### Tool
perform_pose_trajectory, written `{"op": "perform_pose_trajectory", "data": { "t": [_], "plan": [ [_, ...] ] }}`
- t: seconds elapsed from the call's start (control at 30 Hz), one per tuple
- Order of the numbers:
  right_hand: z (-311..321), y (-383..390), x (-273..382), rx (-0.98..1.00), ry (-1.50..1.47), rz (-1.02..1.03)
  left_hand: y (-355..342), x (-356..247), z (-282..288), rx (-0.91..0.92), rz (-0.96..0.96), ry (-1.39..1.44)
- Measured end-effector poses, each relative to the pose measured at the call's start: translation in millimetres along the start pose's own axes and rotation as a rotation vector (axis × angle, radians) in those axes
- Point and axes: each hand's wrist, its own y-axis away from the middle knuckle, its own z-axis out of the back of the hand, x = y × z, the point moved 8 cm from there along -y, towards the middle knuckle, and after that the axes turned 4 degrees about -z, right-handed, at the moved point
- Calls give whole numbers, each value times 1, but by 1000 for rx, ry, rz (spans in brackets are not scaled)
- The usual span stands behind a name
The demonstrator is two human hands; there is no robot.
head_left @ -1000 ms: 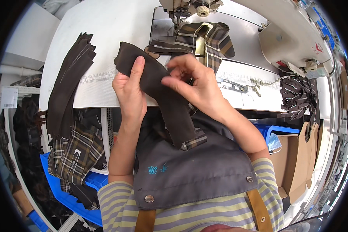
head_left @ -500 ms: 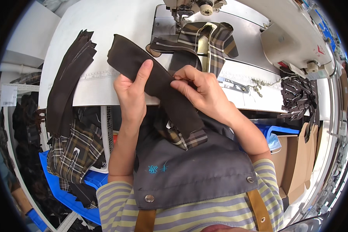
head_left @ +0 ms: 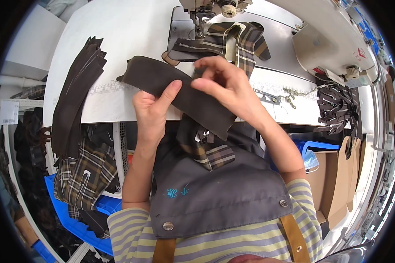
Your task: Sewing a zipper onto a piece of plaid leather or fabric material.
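Observation:
A dark brown fabric strip point(head_left: 186, 94) stretches diagonally between my hands, above the table's front edge. My left hand point(head_left: 156, 103) is closed on its middle, thumb on top. Over the strip's upper edge, my right hand point(head_left: 224, 85) has its thumb and fingers apart, with no grip visible; its fingertips are partly blurred. Beneath the strip, a plaid fabric piece point(head_left: 217, 158) hangs over my apron, with a small metal zipper pull point(head_left: 202, 135) showing. Behind my right hand, a dark zipper point(head_left: 197, 47) and a plaid piece with a pale lining point(head_left: 239, 41) lie by the sewing machine point(head_left: 202, 19).
Stacked dark strips point(head_left: 77, 96) hang over the table's left edge. Plaid pieces point(head_left: 90, 175) fill a blue bin point(head_left: 70, 219) below. On the right are a bundle of zippers point(head_left: 338, 105), a chain of thread point(head_left: 292, 98) and a cardboard box point(head_left: 338, 184).
My right hand has opened from its pinch on the strip's edge. The strip has turned flatter, its left end curling over, and the zipper pull beneath now shows.

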Motion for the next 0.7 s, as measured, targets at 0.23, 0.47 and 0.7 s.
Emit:
{"op": "perform_pose_trajectory", "data": {
  "t": [0.23,0.47,0.7],
  "plan": [
    [16,-10,-11,-59,-202,-148,-3,-9,13,-71,-62,37],
    [-4,6,-3,11,-8,-8,2,7,-10,118,55,-184],
    [26,1,-15,10,-355,-171,0,5,-3,26,65,11]
  ]
}}
